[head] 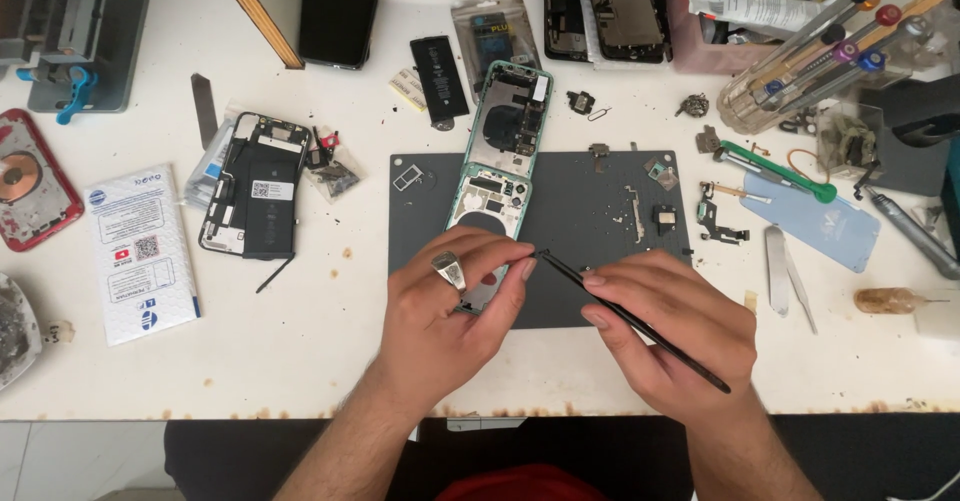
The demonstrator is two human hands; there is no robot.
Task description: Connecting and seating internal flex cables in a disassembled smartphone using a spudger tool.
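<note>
Left hand clamps its fingers on the near end of the opened green phone on the dark mat, while the right hand pinches black tweezers, tip beside the left fingertips.

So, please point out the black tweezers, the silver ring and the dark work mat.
black tweezers [640, 327], head view, middle of the shaft by the right hand.
silver ring [449, 270], head view, its flat top, on the left hand.
dark work mat [580, 206], head view, bare middle area.
</note>
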